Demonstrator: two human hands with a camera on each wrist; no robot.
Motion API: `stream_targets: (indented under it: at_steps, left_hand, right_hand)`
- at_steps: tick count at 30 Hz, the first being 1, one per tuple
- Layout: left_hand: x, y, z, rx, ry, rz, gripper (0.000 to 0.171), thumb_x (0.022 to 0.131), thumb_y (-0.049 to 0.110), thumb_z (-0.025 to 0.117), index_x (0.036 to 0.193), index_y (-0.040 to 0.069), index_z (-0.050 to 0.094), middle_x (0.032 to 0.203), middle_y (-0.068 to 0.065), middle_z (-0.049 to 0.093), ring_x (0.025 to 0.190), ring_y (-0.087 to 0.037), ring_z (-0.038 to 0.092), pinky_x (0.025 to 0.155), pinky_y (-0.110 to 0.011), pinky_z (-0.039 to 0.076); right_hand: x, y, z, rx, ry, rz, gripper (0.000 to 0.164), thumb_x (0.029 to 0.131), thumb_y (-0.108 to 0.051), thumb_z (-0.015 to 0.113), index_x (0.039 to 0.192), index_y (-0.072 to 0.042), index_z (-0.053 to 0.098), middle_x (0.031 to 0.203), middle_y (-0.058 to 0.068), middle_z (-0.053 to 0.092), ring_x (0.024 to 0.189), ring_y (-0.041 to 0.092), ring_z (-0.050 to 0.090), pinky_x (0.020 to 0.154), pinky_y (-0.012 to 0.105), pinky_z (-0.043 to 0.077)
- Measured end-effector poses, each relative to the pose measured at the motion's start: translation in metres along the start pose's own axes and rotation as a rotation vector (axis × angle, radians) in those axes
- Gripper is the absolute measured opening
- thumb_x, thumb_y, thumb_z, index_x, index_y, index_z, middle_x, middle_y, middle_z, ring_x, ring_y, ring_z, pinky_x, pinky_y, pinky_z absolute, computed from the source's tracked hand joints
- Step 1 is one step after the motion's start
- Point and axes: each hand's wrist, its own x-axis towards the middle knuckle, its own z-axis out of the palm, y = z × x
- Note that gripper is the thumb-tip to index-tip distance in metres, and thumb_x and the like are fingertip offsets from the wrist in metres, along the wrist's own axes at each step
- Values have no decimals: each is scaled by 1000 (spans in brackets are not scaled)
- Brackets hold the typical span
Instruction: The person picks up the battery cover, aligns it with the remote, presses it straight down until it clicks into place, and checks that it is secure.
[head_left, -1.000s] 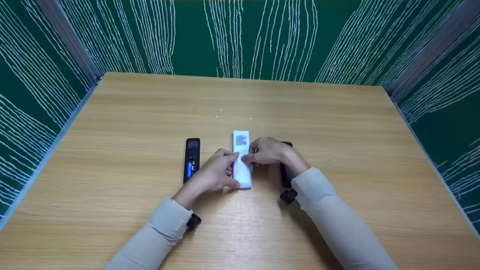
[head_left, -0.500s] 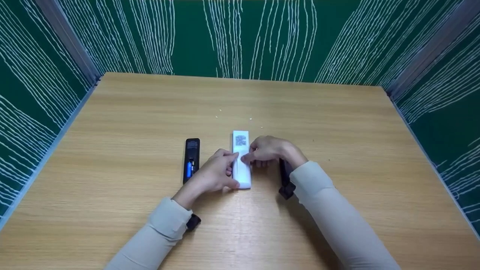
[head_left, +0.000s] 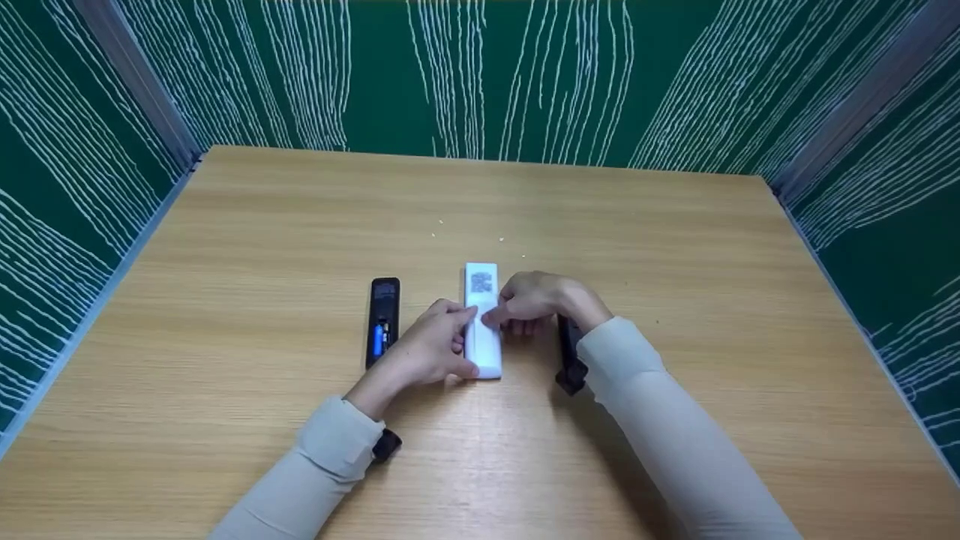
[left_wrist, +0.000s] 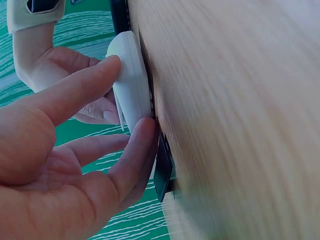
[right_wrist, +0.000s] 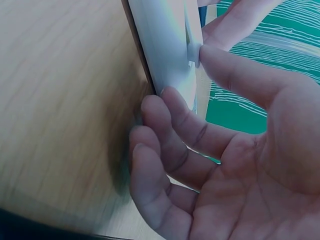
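A white remote control (head_left: 484,352) lies back side up on the wooden table, with a QR code at its far end. My left hand (head_left: 427,345) holds it along the left side, thumb at the near end and fingers at the middle. From the right, my right hand (head_left: 532,296) has its curled fingertips against the remote's side. Its thumb is at the edge of the battery cover (right_wrist: 192,45), which stands slightly raised from the body in the right wrist view. That raised edge also shows in the left wrist view.
A black remote control (head_left: 385,300) with an uncovered battery compartment and a blue battery (head_left: 379,340) lies to the left. Another black remote control (head_left: 568,337) is partly hidden by my right wrist. Small white crumbs dot the table (head_left: 480,195) beyond; green walls stand around it.
My right forearm has shifted slightly left, its wrist covering more of the right black remote control. Left hand and white remote control stay in place.
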Motion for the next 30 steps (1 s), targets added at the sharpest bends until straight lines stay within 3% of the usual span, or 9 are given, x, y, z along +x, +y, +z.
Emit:
stream_targets:
  at_steps: [15, 30]
  left_hand:
    - [0, 0, -1, -22, -9, -30, 97, 80, -1, 90, 162, 2, 38, 155, -14, 44, 116, -22, 58, 104, -34, 53]
    - [-1, 0, 0, 9, 0, -1, 96, 80, -1, 90, 161, 0, 40, 152, -14, 46, 113, -21, 59, 100, -33, 54]
  right_hand:
    - [3, 0, -2, 57, -42, 21, 36, 100, -41, 69, 102, -5, 73, 87, 6, 70, 76, 17, 66, 73, 30, 59]
    - [7, 4, -3, 80, -75, 1, 35, 100, -40, 69, 96, -5, 71, 82, 3, 68, 74, 14, 64, 69, 26, 58]
